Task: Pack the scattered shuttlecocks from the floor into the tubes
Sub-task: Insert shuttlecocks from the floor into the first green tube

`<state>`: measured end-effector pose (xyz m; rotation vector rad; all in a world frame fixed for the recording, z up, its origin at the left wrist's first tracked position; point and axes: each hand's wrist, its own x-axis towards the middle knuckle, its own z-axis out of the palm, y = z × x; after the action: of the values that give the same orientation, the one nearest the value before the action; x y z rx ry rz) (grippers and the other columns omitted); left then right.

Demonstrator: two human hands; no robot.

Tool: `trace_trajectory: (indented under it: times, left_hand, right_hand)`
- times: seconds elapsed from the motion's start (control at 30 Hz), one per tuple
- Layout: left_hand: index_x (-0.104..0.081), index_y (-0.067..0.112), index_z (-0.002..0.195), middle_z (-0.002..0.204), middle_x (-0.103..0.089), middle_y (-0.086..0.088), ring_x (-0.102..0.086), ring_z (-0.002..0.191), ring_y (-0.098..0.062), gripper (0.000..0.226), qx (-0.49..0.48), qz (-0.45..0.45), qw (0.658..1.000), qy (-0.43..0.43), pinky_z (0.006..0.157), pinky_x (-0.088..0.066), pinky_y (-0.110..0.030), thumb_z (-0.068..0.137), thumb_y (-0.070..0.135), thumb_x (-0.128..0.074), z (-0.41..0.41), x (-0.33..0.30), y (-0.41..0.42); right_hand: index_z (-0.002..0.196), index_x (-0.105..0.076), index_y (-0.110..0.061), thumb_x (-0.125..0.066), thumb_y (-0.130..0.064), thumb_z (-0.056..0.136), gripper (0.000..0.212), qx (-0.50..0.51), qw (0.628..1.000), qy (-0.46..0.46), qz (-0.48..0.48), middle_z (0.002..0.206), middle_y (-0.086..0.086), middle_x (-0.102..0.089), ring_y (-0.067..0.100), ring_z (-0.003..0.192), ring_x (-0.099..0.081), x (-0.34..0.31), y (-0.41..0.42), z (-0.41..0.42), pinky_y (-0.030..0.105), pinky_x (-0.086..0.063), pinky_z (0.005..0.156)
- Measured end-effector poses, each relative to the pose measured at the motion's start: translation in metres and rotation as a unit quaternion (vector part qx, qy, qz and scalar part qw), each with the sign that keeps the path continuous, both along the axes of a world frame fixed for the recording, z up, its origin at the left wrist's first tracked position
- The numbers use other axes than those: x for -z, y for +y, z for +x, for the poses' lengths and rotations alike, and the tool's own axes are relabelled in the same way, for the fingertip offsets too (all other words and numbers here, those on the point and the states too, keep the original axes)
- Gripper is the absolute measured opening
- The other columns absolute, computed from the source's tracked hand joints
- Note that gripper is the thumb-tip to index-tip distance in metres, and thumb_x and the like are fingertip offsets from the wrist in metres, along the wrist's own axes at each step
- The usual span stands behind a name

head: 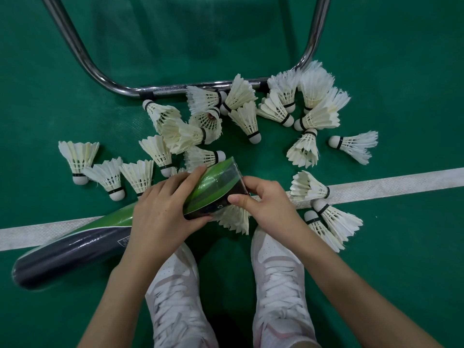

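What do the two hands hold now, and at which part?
The left hand grips the green tube round its body near the open end. The right hand pinches the tube's rim there; a shuttlecock lies under it.

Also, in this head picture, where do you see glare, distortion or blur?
In the head view: glare streaks on the glossy tube and on the chrome frame; wide-angle distortion bends the white floor line and the frame's legs; light is soft and even, with faint shadows beneath the shuttlecocks; the tube's far left end looks slightly blurred; both hands appear sharp.
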<state>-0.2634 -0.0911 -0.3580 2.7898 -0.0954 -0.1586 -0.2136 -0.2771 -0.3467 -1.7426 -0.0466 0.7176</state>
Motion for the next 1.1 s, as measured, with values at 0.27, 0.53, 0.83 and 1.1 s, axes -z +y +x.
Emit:
trace_trajectory:
  times: [0.27,0.53,0.83,1.1]
  left_hand:
    - [-0.039,0.024,0.139,0.115,-0.062,-0.01,-0.061,0.096,-0.033,0.09,0.001,-0.004,1.0,0.005,0.076,-0.049,-0.043,0.061,0.048,-0.076,-0.002,-0.002,-0.001]
    - [-0.04,0.024,0.139,0.114,-0.062,-0.009,-0.062,0.095,-0.033,0.088,0.0,-0.002,1.0,0.006,0.076,-0.049,-0.043,0.061,0.049,-0.074,-0.002,-0.004,-0.002]
    - [-0.042,0.024,0.137,0.113,-0.063,-0.007,-0.062,0.092,-0.031,0.09,0.002,0.011,1.0,0.019,0.073,-0.05,-0.041,0.059,0.049,-0.078,-0.002,-0.004,-0.005]
    - [-0.044,0.032,0.135,0.106,-0.063,-0.001,-0.062,0.085,-0.027,0.091,-0.029,0.021,0.999,-0.002,0.054,-0.044,-0.029,0.053,0.043,-0.084,0.015,-0.038,-0.002]
  right_hand:
    - [0.091,-0.065,-0.026,-0.06,-0.007,0.087,0.02,-0.03,0.999,0.029,0.025,0.09,-0.015,-0.067,-0.007,0.086,-0.06,0.001,-0.002,0.002,0.006,-0.043,0.077]
    - [0.092,-0.066,-0.02,-0.059,-0.007,0.088,0.015,-0.052,0.997,0.049,0.036,0.093,-0.002,-0.068,0.008,0.09,-0.062,0.001,-0.005,0.005,0.02,-0.048,0.084]
    - [0.106,-0.063,-0.013,-0.06,-0.006,0.088,0.02,-0.083,0.992,0.076,0.057,0.096,-0.004,-0.067,-0.002,0.087,-0.062,0.001,-0.011,0.009,0.013,-0.048,0.08]
    - [0.095,-0.063,-0.029,-0.072,-0.014,0.078,0.024,-0.087,0.996,-0.028,0.02,0.1,-0.003,-0.07,0.013,0.099,-0.063,-0.027,-0.01,0.033,0.027,-0.049,0.092]
